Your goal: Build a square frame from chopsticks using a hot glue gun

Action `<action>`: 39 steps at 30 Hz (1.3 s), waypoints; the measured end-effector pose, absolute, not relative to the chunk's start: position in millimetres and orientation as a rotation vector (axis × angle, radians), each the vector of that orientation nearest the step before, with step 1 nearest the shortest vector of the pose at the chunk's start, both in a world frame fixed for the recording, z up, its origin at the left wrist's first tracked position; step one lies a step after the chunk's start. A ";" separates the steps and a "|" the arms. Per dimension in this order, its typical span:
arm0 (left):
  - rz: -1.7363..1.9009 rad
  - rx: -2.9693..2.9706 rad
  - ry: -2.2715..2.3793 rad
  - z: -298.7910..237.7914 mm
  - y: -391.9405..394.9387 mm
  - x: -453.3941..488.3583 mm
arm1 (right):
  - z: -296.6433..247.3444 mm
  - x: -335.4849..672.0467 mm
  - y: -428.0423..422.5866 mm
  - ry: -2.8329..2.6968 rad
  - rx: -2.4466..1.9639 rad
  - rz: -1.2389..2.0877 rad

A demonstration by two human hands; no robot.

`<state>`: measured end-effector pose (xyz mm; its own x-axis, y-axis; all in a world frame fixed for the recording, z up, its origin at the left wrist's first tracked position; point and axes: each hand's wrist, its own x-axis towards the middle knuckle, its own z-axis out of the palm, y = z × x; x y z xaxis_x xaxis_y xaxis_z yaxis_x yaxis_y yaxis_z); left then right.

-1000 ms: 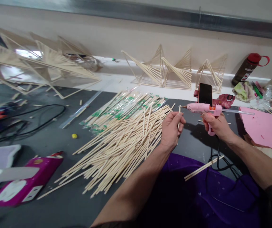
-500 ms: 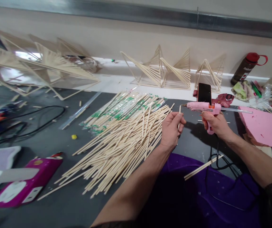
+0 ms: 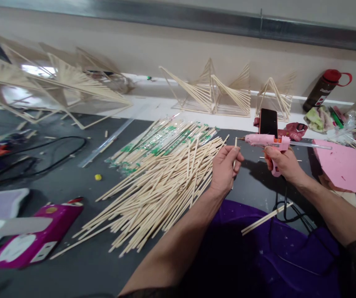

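Observation:
Pinched upright in my left hand [image 3: 226, 167] is a thin wooden stick [image 3: 235, 142], its top end showing above the fingers. My right hand [image 3: 282, 162] grips a pink hot glue gun [image 3: 261, 140] by its handle. The gun's nozzle points left, right beside the tip of the stick; whether they touch I cannot tell. A clear glue stick [image 3: 316, 145] pokes out of the gun's back. Left of my left hand lies a big loose pile of wooden sticks [image 3: 162, 190], with plastic-wrapped sticks [image 3: 162, 142] behind it.
Stick frameworks [image 3: 230, 95] stand along the wall, larger ones [image 3: 56, 82] at left. A phone [image 3: 268, 123], a bottle [image 3: 322, 91] and pink paper [image 3: 341, 165] are at right. Two sticks [image 3: 266, 219] lie on purple cloth [image 3: 243, 248] near the gun's cable [image 3: 285, 207]. A magenta box [image 3: 38, 236] sits at left.
Both hands hold nearly the same pose, with the stick and the glue gun nozzle still close together. The whole view has shifted very slightly.

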<state>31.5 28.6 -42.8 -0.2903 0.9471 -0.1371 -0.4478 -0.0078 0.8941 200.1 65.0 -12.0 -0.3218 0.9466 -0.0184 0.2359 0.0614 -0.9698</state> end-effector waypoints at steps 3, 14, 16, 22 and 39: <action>1.569 0.627 1.107 -43.2 29.2 31.4 | -13.2 199.8 66.3 -1.636 -1.190 1.347; 1.525 0.661 1.113 -41.5 26.3 35.8 | -26.3 195.5 70.9 -1.334 -1.020 1.596; 1.469 0.705 1.117 -42.5 21.7 41.4 | -28.4 193.1 70.0 -1.327 -0.965 1.601; 1.413 0.817 1.071 -45.8 13.0 54.6 | -36.5 187.0 65.2 -1.263 -0.919 1.787; 1.429 0.819 1.099 -49.5 17.3 51.7 | -29.4 188.9 67.0 -1.168 -0.951 1.655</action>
<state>51.7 17.3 -49.5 -0.1590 0.9830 -0.0920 -0.3410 0.0328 0.9395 188.9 67.0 -29.4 -0.3262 0.9402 -0.0983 -0.2222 -0.1774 -0.9587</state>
